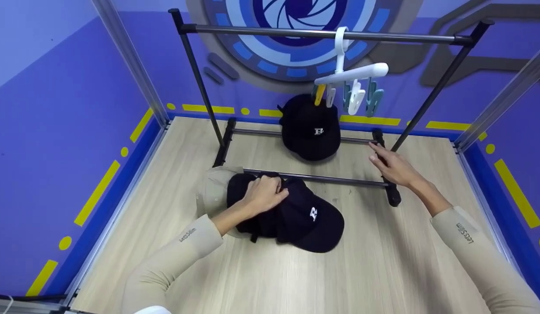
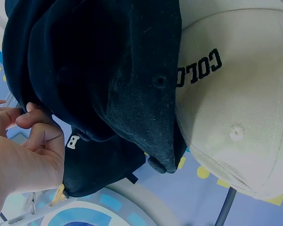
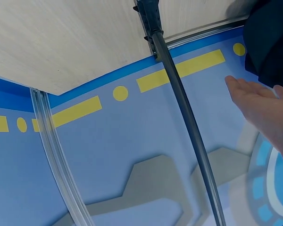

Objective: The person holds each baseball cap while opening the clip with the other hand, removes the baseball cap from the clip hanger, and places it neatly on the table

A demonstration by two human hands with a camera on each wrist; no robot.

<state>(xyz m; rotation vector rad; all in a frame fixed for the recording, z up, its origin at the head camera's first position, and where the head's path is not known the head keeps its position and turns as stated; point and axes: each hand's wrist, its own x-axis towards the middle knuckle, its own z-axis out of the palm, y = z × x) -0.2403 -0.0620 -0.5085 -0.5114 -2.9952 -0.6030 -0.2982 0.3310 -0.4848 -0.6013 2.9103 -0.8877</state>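
My left hand [image 1: 264, 194] grips a black cap [image 1: 324, 226] with a white letter on its front, fingers curled at the cap's rear edge. Another dark cap [image 1: 238, 188] sits right behind it, and a beige cap [image 1: 211, 187] with dark lettering lies at the left end of the row. In the left wrist view, curled fingers meet the edge of the dark fabric [image 2: 146, 80]. My right hand [image 1: 396, 165], holding nothing, is stretched out by the rack's right foot. A third black cap [image 1: 311, 131] hangs below a white clip hanger [image 1: 357, 74].
The hanger hooks over the top bar [image 1: 261, 30] of a dark metal rack, with several coloured clips [image 1: 357, 97] along it. Two lower rails [image 1: 339, 179] cross close above the wooden floor [image 1: 383, 270]. Blue and purple panels [image 1: 56, 131] enclose the back and sides.
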